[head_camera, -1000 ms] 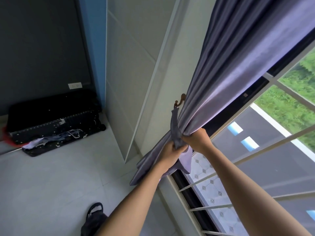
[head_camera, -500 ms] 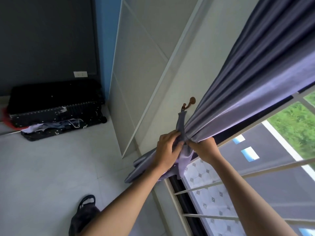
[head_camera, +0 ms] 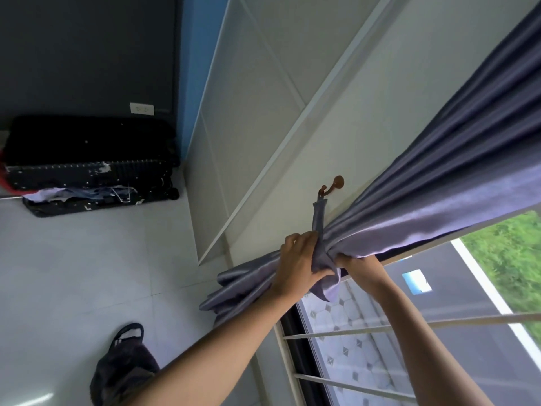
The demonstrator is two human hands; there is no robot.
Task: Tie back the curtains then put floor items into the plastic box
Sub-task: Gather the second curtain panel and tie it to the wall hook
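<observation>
Both hands, left (head_camera: 298, 259) and right (head_camera: 361, 266), grip the gathered curtain (head_camera: 439, 200) above pale floor tiles (head_camera: 87, 273).

Both forearms are bare, no sleeves, watch or rings showing; below them, a dark trouser leg (head_camera: 123, 373) and a black sandal (head_camera: 128, 335).

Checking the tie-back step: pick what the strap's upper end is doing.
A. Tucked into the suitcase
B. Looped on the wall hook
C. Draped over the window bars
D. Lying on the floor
B: the strap rises from the gathered curtain, gripped by the left hand and right hand, and hangs from the wall hook.
</observation>
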